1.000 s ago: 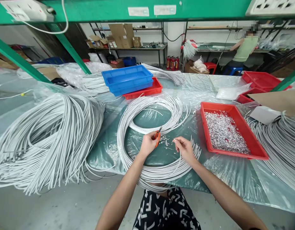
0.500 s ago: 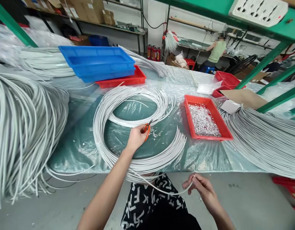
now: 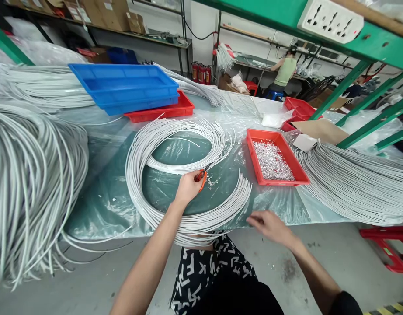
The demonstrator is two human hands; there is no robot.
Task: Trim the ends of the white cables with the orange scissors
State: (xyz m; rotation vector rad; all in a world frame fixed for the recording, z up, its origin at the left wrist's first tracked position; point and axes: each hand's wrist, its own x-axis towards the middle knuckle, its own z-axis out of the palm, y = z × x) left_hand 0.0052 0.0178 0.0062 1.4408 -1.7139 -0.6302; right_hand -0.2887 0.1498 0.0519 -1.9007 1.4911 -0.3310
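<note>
My left hand (image 3: pixel 188 187) is closed around orange-handled cutters (image 3: pixel 203 178), whose dark tips point up and right over the coiled white cables (image 3: pixel 136 175). Small clear bits (image 3: pixel 210 181) lie on the table beside the cutters. My right hand (image 3: pixel 265 224) is at the table's front edge, right of the cable ends (image 3: pixel 242 192), with its fingers curled together; whether anything is between them is hidden. To the right stands a red tray (image 3: pixel 301 180) holding many small shiny pieces (image 3: pixel 272 162).
Thick cable bundles hang at the left (image 3: pixel 34 175) and lie at the right (image 3: pixel 359 183). Stacked blue trays (image 3: pixel 129 85) sit on a red tray (image 3: pixel 185 105) behind the coil. A green frame (image 3: pixel 342 98) rises at the right. A person (image 3: pixel 283 72) sits far back.
My right hand has let go of the single cable below the table edge and moved up to the edge. The left hand still holds the cutters, and the camera view has shifted slightly.
</note>
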